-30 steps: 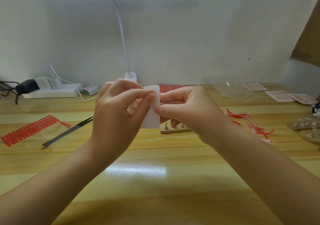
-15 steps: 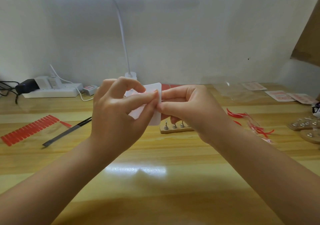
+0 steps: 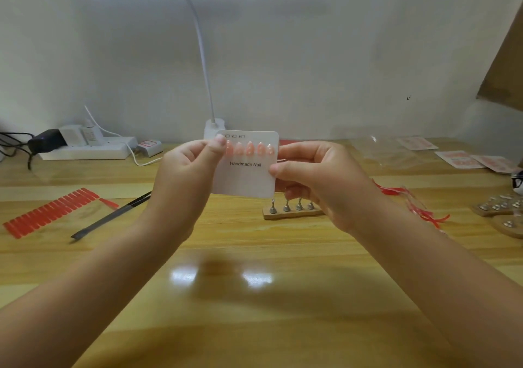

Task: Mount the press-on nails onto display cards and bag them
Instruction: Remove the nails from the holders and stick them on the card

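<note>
A white square display card printed "Handmade Nail" (image 3: 244, 169) was held upright above the yellow wooden table (image 3: 254, 254), its face to the camera. A row of five pale pink pointed press-on nails (image 3: 249, 148) sat across its upper part. The left hand (image 3: 186, 175) pinched the card's edge at 9 o'clock, fingers curled narrow, thumb on the leftmost nail. The right hand (image 3: 314, 175) pinched the edge at 3 o'clock between thumb and curled fingers.

Clear plastic bags (image 3: 376, 149) lay flat on the table at 2 o'clock; I could not tell what was in them. Below the card, at 5 o'clock, stood a small wooden block with metal nail-holder pegs (image 3: 291, 210), the pegs bare. A sheet of red adhesive tabs (image 3: 48, 212) and a dark slim tool (image 3: 113, 214) lay at 9 o'clock.
</note>
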`<state>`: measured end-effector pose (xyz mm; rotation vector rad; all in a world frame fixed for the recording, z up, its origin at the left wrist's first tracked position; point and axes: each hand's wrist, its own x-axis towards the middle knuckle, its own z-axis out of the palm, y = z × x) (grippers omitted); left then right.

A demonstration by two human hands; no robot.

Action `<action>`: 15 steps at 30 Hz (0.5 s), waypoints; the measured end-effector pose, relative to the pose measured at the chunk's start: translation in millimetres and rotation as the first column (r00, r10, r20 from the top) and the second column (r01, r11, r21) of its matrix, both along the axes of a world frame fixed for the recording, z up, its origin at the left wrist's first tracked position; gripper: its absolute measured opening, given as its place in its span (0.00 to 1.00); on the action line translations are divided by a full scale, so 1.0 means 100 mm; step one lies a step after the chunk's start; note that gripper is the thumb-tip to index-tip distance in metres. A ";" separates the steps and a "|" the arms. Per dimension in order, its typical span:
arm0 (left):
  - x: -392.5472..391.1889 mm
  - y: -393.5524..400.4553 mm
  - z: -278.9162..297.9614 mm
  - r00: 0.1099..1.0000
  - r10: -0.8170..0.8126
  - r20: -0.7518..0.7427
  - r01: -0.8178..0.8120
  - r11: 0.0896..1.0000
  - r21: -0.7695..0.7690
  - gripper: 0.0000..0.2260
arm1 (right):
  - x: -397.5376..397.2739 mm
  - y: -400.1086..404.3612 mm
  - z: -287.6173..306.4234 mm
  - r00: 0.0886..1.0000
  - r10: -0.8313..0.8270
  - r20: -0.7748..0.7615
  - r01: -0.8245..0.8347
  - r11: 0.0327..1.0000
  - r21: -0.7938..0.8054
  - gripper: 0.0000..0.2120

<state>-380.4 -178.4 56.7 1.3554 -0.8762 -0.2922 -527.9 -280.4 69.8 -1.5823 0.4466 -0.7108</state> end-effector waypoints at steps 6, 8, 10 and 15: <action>-0.02 -0.01 -0.05 0.999 -0.032 -0.020 0.030 0.995 -0.098 0.05 | 0.01 -0.09 -0.04 0.996 0.078 0.044 -0.081 0.994 0.072 0.09; -0.04 -0.01 -0.07 0.999 -0.040 -0.009 0.039 0.993 -0.115 0.04 | 0.02 -0.11 -0.07 0.995 0.083 0.054 -0.086 0.994 0.065 0.08; -0.07 -0.01 -0.08 0.999 -0.050 0.007 0.051 0.990 -0.134 0.04 | 0.02 -0.13 -0.11 0.995 0.084 0.057 -0.086 0.995 0.050 0.07; -0.10 -0.01 -0.12 0.998 -0.052 0.019 0.055 0.982 -0.182 0.03 | 0.07 -0.13 -0.18 0.996 0.010 0.085 -0.011 1.000 0.005 0.08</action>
